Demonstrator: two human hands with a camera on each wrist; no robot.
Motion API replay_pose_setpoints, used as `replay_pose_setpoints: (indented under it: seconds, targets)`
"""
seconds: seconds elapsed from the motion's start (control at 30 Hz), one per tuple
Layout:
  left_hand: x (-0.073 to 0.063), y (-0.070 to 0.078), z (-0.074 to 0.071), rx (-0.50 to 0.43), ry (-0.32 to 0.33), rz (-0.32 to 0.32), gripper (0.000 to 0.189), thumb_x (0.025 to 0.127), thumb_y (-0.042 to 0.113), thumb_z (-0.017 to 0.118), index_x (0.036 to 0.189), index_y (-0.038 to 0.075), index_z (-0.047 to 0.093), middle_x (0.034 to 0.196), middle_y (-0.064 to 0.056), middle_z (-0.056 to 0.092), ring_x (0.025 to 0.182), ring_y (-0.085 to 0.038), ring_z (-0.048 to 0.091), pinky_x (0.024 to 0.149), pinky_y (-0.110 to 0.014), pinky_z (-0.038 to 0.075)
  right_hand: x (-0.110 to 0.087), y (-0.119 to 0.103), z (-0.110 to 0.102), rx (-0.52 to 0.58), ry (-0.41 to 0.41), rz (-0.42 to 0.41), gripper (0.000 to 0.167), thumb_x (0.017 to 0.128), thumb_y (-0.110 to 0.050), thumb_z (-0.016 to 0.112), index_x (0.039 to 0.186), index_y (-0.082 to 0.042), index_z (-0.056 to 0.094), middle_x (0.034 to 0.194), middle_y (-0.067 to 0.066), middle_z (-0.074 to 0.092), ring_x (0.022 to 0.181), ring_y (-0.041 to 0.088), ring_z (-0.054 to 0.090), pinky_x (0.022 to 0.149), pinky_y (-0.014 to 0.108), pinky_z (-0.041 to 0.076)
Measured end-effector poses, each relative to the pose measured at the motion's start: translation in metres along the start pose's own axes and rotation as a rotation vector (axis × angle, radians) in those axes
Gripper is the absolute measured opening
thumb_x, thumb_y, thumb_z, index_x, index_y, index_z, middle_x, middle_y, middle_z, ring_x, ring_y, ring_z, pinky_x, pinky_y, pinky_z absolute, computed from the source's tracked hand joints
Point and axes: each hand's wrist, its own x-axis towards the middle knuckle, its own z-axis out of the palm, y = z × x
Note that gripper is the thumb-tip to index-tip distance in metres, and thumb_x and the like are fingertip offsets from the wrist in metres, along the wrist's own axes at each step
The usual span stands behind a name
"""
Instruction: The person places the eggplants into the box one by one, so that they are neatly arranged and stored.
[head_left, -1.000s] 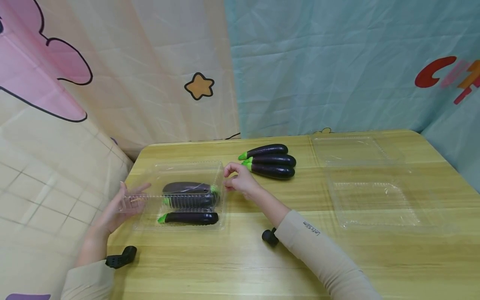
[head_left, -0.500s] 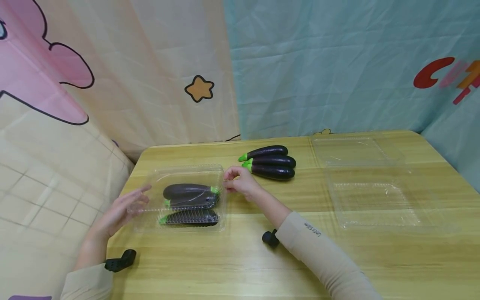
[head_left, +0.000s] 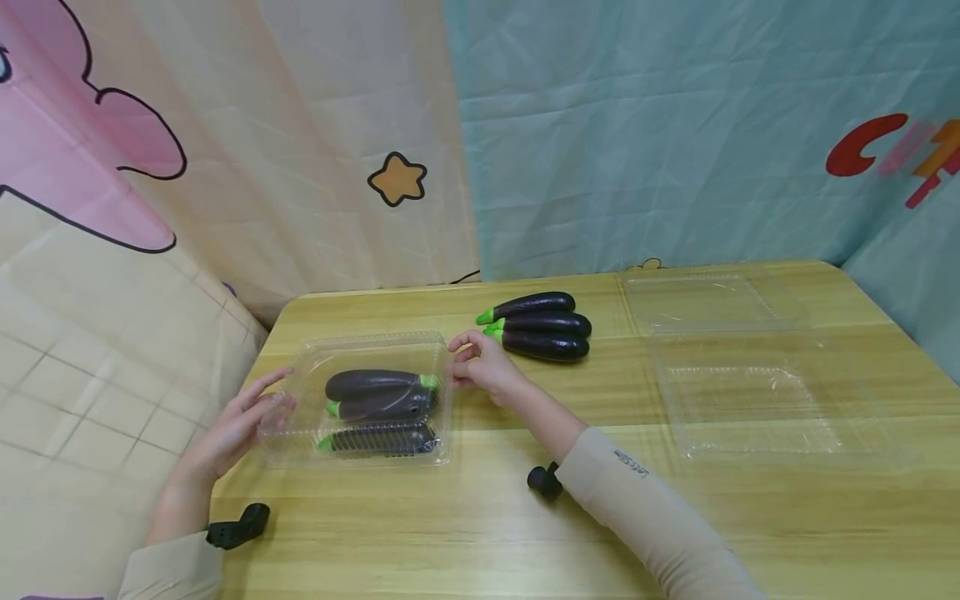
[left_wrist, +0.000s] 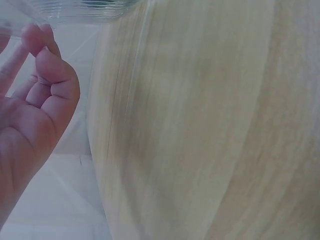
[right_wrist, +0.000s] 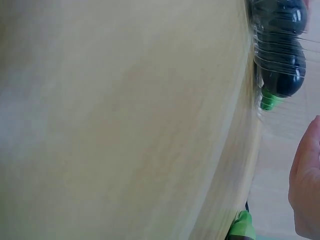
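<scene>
A clear plastic clamshell container (head_left: 300,454) sits at the left of the table, with several dark eggplants (head_left: 375,383) inside, seen through its lid (head_left: 375,343). The lid lies low over them. My left hand (head_left: 243,425) holds the lid at its left side; in the left wrist view the curled fingers (left_wrist: 59,75) meet the plastic edge. At the container's right side, my right hand (head_left: 483,367) pinches the lid's edge with bent fingers. Only part of the right hand (right_wrist: 306,185) shows in the right wrist view, beside the ribbed wall with the eggplants (right_wrist: 282,65) behind it.
Behind the right hand, 3 more eggplants (head_left: 547,322) lie together on the wooden table (head_left: 450,533). A second clear clamshell (head_left: 738,408) rests unfolded at the right, its lid toward the back. A printed curtain (head_left: 637,150) hangs behind the table.
The lid has swung down toward the front, its front edge dropping over the nearest eggplant. My left hand has gone down with it, while the right hand stays about where it was.
</scene>
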Motion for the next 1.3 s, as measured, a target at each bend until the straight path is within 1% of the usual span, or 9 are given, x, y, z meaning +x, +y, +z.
replay_pose_setpoints:
  seconds: [0.17, 0.37, 0.53, 0.63, 0.83, 0.97, 1.07, 1.2, 1.3]
  targets:
    - [0.0, -0.002, -0.003, 0.008, -0.018, 0.004, 0.039, 0.102, 0.008, 0.035, 0.133, 0.03, 0.045, 0.102, 0.003, 0.061, 0.09, -0.008, 0.059, 0.073, -0.022, 0.05, -0.003, -0.002, -0.002, -0.005, -0.034, 0.053, 0.025, 0.087, 0.011, 0.047, 0.112, 0.004, 0.051, 0.084, 0.009, 0.048, 0.058, 0.017, 0.055, 0.059, 0.03, 0.054]
    - [-0.001, -0.004, -0.004, 0.034, -0.031, -0.005, 0.04, 0.102, 0.009, 0.035, 0.135, 0.03, 0.045, 0.106, 0.003, 0.06, 0.093, -0.007, 0.057, 0.073, -0.02, 0.049, -0.014, -0.005, -0.001, -0.052, -0.088, 0.107, 0.035, 0.088, 0.006, 0.048, 0.122, -0.002, 0.045, 0.087, 0.012, 0.051, 0.06, 0.019, 0.057, 0.061, 0.032, 0.054]
    - [0.0, -0.005, -0.003, 0.054, -0.058, 0.042, 0.042, 0.101, 0.004, 0.036, 0.136, 0.026, 0.045, 0.103, 0.001, 0.059, 0.082, -0.006, 0.055, 0.066, -0.019, 0.046, -0.025, -0.005, 0.0, -0.07, -0.12, 0.096, 0.048, 0.085, 0.008, 0.049, 0.129, -0.004, 0.038, 0.087, 0.012, 0.051, 0.063, 0.02, 0.057, 0.058, 0.03, 0.054]
    - [0.001, -0.004, -0.003, 0.059, -0.085, 0.06, 0.044, 0.1, 0.002, 0.036, 0.137, 0.024, 0.043, 0.103, 0.0, 0.058, 0.081, -0.006, 0.054, 0.066, -0.02, 0.046, -0.032, -0.002, 0.002, -0.07, -0.152, 0.085, 0.057, 0.082, 0.011, 0.051, 0.133, -0.006, 0.032, 0.087, 0.011, 0.05, 0.063, 0.02, 0.056, 0.057, 0.03, 0.054]
    - [0.001, -0.003, -0.005, 0.053, -0.104, 0.047, 0.047, 0.1, 0.0, 0.035, 0.138, 0.026, 0.043, 0.11, 0.001, 0.058, 0.093, -0.007, 0.057, 0.07, -0.02, 0.048, -0.047, 0.0, 0.007, -0.08, -0.201, 0.088, 0.078, 0.074, 0.018, 0.053, 0.14, -0.009, 0.022, 0.083, 0.011, 0.049, 0.061, 0.02, 0.057, 0.055, 0.03, 0.053]
    - [0.0, 0.0, -0.005, 0.055, -0.115, 0.04, 0.048, 0.1, 0.001, 0.036, 0.14, 0.025, 0.042, 0.112, 0.003, 0.057, 0.088, -0.005, 0.057, 0.065, -0.018, 0.047, -0.053, 0.0, 0.009, -0.081, -0.236, 0.095, 0.087, 0.072, 0.019, 0.053, 0.144, -0.01, 0.014, 0.079, 0.011, 0.05, 0.057, 0.021, 0.056, 0.054, 0.031, 0.053]
    - [-0.002, 0.002, -0.006, 0.089, -0.127, 0.033, 0.048, 0.1, 0.002, 0.036, 0.143, 0.023, 0.038, 0.116, 0.007, 0.053, 0.085, -0.003, 0.055, 0.063, -0.018, 0.046, -0.056, 0.001, 0.01, -0.079, -0.267, 0.096, 0.09, 0.072, 0.018, 0.052, 0.145, -0.012, 0.01, 0.077, 0.013, 0.052, 0.055, 0.02, 0.056, 0.054, 0.031, 0.053]
    - [-0.007, 0.005, -0.008, 0.153, -0.152, 0.009, 0.052, 0.1, 0.001, 0.035, 0.147, 0.021, 0.03, 0.124, 0.014, 0.049, 0.099, -0.001, 0.054, 0.071, -0.02, 0.046, -0.057, 0.002, 0.009, -0.076, -0.286, 0.099, 0.09, 0.074, 0.018, 0.05, 0.146, -0.013, 0.007, 0.075, 0.013, 0.053, 0.054, 0.019, 0.056, 0.052, 0.029, 0.052]
    - [-0.012, 0.006, -0.01, 0.165, -0.19, -0.001, 0.056, 0.098, -0.002, 0.034, 0.149, 0.018, 0.023, 0.127, 0.014, 0.048, 0.104, -0.003, 0.053, 0.073, -0.022, 0.046, -0.057, 0.001, 0.01, -0.074, -0.283, 0.104, 0.09, 0.074, 0.018, 0.05, 0.147, -0.013, 0.007, 0.074, 0.011, 0.052, 0.054, 0.018, 0.055, 0.051, 0.027, 0.051]
